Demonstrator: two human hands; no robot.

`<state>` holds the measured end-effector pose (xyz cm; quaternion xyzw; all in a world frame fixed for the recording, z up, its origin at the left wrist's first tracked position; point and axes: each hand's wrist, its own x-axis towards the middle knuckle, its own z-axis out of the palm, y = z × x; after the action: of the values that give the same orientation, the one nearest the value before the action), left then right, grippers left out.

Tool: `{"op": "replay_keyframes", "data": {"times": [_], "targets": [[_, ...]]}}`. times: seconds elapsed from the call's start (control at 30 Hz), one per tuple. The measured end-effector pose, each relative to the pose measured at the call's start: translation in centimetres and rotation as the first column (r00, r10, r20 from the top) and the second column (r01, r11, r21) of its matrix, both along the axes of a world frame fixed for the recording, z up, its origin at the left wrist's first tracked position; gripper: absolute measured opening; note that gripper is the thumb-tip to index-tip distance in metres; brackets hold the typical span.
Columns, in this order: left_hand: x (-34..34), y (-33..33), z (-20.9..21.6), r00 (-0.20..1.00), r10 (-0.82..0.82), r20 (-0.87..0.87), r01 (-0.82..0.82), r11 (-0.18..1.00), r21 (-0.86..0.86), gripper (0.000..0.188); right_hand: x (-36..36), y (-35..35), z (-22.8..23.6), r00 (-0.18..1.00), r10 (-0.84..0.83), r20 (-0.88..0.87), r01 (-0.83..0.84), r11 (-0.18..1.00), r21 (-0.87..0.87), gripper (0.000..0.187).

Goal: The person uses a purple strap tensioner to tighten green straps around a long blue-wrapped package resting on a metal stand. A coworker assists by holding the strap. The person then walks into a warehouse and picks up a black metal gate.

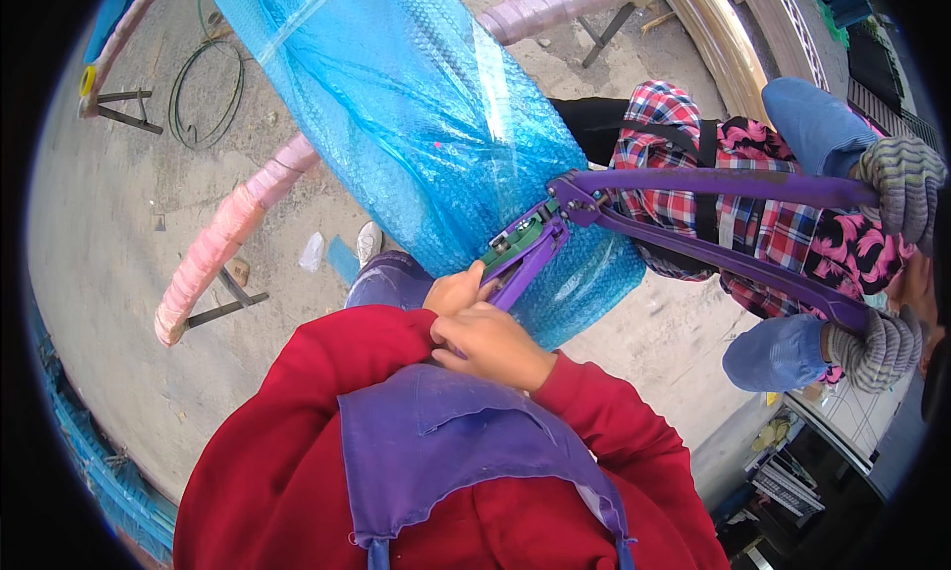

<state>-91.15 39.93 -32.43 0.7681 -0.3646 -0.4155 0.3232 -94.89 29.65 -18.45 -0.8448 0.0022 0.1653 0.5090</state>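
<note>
A purple long-handled hand tool (pixel 578 196), which looks like a strapping tool, lies over the end of a bundle in blue bubble wrap (pixel 416 124). Its short arms, one purple and one green, point toward me. My left hand (pixel 459 290) is closed at the near end of these arms. Just below it, my right hand (pixel 495 344) is closed with fingers curled in; what they hold is hidden. A co-worker's gloved hands (pixel 899 179) grip the two long handles, which stand spread apart.
The co-worker in a checked garment (pixel 659 154) is close on the right. Pink-wrapped curved rails (pixel 223 243) rest on dark metal legs left of the bundle. A coil of green wire (pixel 208 95) lies on the concrete floor. Long pale strips (pixel 718 40) are stacked at the far right.
</note>
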Motion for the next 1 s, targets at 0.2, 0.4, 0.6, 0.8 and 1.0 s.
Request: {"op": "replay_keyframes", "data": {"times": [0.2, 0.4, 0.6, 0.8, 1.0], "targets": [[0.5, 0.3, 1.1, 1.0, -0.029, 0.012, 0.029, 1.0, -0.008, 0.034, -2.0, 0.3, 1.6, 0.688, -0.707, 0.162, 0.723, 0.688, -0.068, 0.01], [1.2, 0.3, 3.0, 0.995, -0.1, -0.012, 0.101, 0.994, 0.052, 0.035, -9.0, -4.5, 3.6, -0.021, -0.975, 0.221, 0.99, 0.01, 0.14, 0.026], [2.0, 0.8, 4.1, 0.987, -0.157, 0.041, 0.157, 0.988, -0.006, 0.034, -11.6, -5.5, 5.1, -0.219, -0.952, 0.212, 0.951, -0.159, 0.267, 0.034], [1.9, 1.1, 6.0, 0.981, -0.155, 0.116, 0.154, 0.988, 0.02, 0.03, -13.6, -3.5, 3.2, -0.342, -0.939, -0.034, 0.865, -0.329, 0.379, 0.045], [2.0, -0.3, 7.5, 0.96, -0.203, 0.193, 0.198, 0.979, 0.043, 0.025, -14.0, 0.5, 0.2, -0.061, -0.941, -0.332, 0.943, -0.164, 0.29, 0.042]]}}
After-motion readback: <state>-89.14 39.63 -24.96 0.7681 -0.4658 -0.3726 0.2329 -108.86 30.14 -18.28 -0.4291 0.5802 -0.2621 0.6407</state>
